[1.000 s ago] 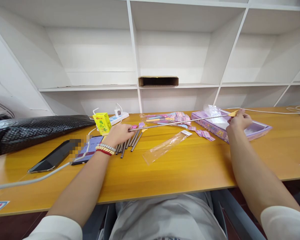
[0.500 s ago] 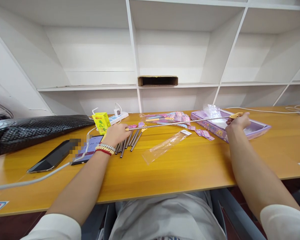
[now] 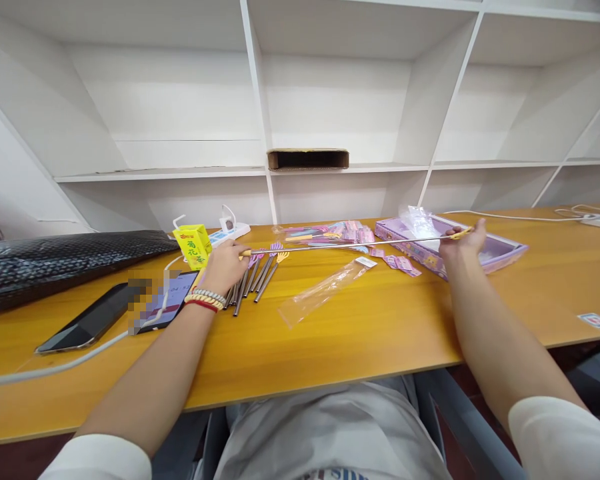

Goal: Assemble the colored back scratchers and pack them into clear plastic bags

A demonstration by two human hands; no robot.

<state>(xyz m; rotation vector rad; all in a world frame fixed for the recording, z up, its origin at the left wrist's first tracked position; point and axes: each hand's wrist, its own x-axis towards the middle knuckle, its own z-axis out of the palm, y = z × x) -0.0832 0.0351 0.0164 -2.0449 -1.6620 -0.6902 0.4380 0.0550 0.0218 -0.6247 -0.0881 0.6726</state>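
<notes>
A telescopic back scratcher (image 3: 345, 246) is stretched out long and thin above the table. Its plain end is pinched in my left hand (image 3: 226, 267). At the other end, my right hand (image 3: 463, 245) holds the yellow claw-shaped head, some fingers loosened and pointing up. Just right of my left hand, several shorter scratchers (image 3: 260, 275) with pink, purple and yellow claws lie side by side. A clear plastic sleeve (image 3: 325, 293) rests flat below the rod. Behind the rod is a pile of packaged scratchers and pink cards (image 3: 347, 232).
A purple tray (image 3: 505, 257) with clear plastic bags (image 3: 420, 221) stands by my right hand. On the left are a yellow carton (image 3: 193, 247), a power strip (image 3: 237, 232), a phone (image 3: 93, 320), a tablet (image 3: 173, 300), a white cable and a black wrapped bundle (image 3: 70, 263).
The view has shifted slightly, moving everything a little left. My right hand has turned and its fingers have loosened around the claw end; the rod stays extended between both hands.
</notes>
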